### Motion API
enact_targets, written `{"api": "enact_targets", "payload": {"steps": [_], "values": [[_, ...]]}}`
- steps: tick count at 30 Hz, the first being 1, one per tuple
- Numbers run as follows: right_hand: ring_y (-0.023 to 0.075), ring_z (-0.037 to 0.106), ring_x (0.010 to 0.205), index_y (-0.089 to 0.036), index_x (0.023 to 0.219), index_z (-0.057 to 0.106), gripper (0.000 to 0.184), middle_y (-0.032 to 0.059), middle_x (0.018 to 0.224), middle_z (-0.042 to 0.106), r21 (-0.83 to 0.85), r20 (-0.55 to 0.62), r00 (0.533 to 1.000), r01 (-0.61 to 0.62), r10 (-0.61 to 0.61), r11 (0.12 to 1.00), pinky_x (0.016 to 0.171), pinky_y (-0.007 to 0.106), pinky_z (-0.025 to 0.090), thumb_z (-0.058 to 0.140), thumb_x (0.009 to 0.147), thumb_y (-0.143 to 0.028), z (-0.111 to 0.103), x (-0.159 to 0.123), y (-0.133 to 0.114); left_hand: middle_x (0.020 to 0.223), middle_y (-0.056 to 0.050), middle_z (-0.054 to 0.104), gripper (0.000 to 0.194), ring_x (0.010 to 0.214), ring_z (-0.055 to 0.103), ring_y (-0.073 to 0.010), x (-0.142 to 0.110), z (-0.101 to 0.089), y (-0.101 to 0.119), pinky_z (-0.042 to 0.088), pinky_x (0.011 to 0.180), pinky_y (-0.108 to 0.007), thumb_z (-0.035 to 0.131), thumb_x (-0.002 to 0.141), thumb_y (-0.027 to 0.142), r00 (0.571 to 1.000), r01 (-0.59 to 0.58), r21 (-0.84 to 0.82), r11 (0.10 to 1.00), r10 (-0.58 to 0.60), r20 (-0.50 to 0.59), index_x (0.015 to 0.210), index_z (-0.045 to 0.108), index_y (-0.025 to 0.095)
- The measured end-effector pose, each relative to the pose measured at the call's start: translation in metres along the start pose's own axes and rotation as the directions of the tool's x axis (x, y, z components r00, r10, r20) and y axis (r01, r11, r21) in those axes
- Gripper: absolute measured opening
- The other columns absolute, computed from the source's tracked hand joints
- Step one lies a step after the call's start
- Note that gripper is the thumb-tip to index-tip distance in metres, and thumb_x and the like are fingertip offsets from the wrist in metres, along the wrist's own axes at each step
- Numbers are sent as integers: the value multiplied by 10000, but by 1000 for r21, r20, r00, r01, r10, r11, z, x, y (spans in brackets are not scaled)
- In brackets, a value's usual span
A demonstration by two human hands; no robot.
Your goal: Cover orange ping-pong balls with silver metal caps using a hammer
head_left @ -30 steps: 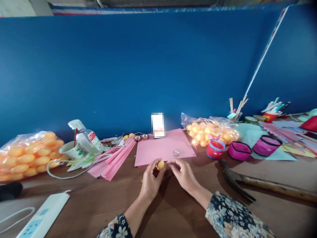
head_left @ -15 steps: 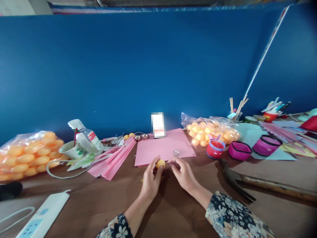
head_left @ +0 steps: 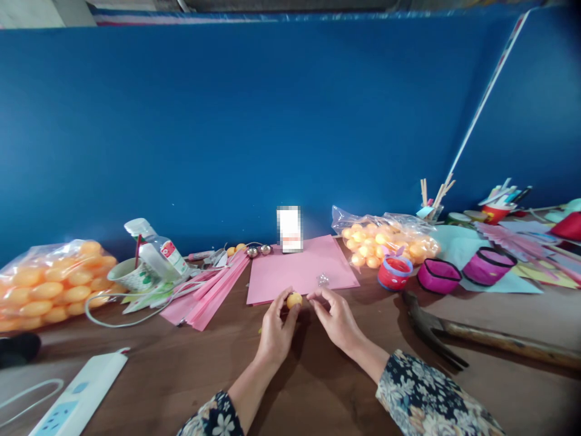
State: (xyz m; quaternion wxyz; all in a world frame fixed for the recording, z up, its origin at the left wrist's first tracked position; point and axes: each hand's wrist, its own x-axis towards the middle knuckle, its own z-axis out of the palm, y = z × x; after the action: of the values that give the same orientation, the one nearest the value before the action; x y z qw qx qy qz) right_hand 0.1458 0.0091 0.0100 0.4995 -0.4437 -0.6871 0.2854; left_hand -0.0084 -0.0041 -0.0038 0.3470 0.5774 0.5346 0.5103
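Note:
My left hand [head_left: 276, 333] pinches a small orange ball [head_left: 294, 300] between thumb and fingertips, just above the wooden table [head_left: 318, 387]. My right hand [head_left: 336, 318] is close on the ball's right side, its thumb and forefinger pinched together near the ball; what they hold is too small to make out. Both hands hover at the near edge of a pink paper sheet [head_left: 299, 269], on which lies a small clear shiny piece [head_left: 322, 280].
Bags of orange balls sit at left [head_left: 49, 284] and at back right [head_left: 385, 239]. Folded pink paper strips [head_left: 213, 287], a plastic bottle [head_left: 157, 248], a cup [head_left: 131, 275], a hammer [head_left: 454, 336], a red cup [head_left: 394, 272], magenta cups [head_left: 463, 272] and a power strip [head_left: 77, 399] surround the hands.
The ball in my left hand has risen slightly and my right fingertips have drawn a little away from it. Nothing else has moved.

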Motion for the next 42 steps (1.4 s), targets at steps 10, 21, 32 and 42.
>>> {"api": "enact_targets", "payload": {"steps": [10,21,32,42], "values": [[174,637,742,-189,828,605,120,46,812,675,5,0,1000,4,-4,1000,704,273,499,486,808,-188,1,0,2,1110,-90,633,380,990,603,-217,0,1,-1,465,871,-353,553,792,361,1000,-15,10,1000,15,6,1134,549,197],[169,636,749,-193,828,592,108,39,816,669,16,30,1000,-10,10,1000,711,267,495,492,797,-164,1,-1,2,1099,-86,605,333,1049,550,-225,2,-1,4,440,891,-366,566,778,310,992,-123,136,983,127,-24,1096,588,215],[166,628,739,-193,827,579,91,37,803,661,14,43,999,-17,16,1000,704,260,484,488,820,-197,1,-1,1,1131,-93,599,380,1038,571,-224,2,0,-3,441,907,-370,580,767,310,994,-101,87,991,104,-32,1133,565,210],[177,632,805,-192,863,557,72,52,847,657,98,54,997,-62,57,993,731,256,482,502,834,-226,3,-1,5,1106,-84,604,338,1030,570,-214,2,0,-1,452,901,-375,565,778,267,988,-151,139,979,155,-20,1112,567,213]]}}
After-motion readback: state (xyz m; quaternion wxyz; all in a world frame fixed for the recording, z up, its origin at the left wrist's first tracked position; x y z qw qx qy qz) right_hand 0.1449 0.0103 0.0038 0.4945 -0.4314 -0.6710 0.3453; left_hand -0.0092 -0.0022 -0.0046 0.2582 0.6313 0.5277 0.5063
